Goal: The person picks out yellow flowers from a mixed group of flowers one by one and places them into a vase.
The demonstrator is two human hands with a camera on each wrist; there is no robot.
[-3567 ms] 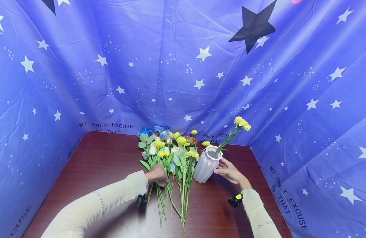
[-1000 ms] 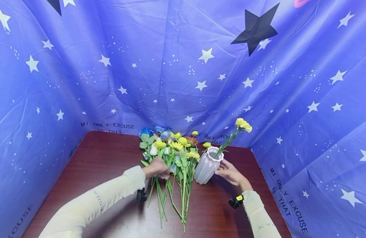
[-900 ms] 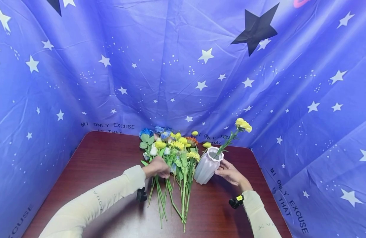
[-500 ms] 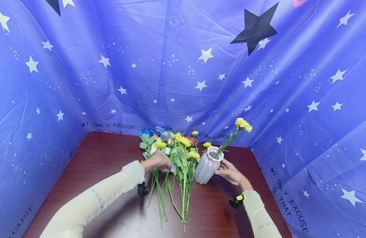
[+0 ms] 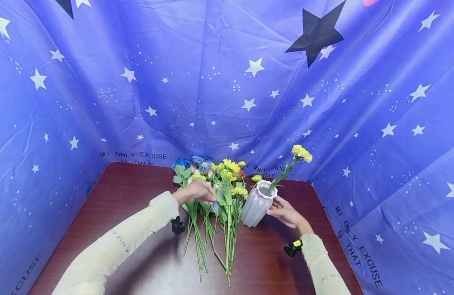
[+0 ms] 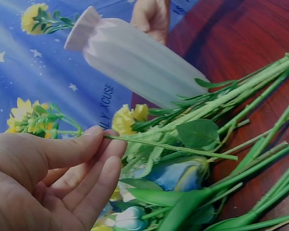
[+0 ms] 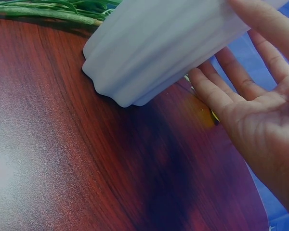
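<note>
My left hand (image 5: 198,191) pinches the thin green stem of a yellow daisy-like flower (image 6: 28,117) between thumb and forefinger. The bloom points away from me, and the cut end of the stem sticks out past the fingertips in the left wrist view. Below that hand lies a pile of artificial flowers (image 5: 227,213) with long green stems, in yellow, blue, white and orange. My right hand (image 5: 287,214) holds the white ribbed vase (image 5: 255,207) from its right side, thumb in front and fingers behind. A single yellow carnation (image 5: 301,153) stands in the vase, leaning right.
The dark red wooden table (image 5: 131,196) carries everything. A blue curtain (image 5: 197,90) with star prints hangs behind it and along both sides. A small yellow bloom (image 5: 256,178) lies just left of the vase's mouth. A black camera (image 5: 293,248) is strapped to the right wrist.
My left hand has risen from the stems and moved slightly away from me, drawing the yellow daisy-like flower up over the pile. The right hand and vase stay put.
</note>
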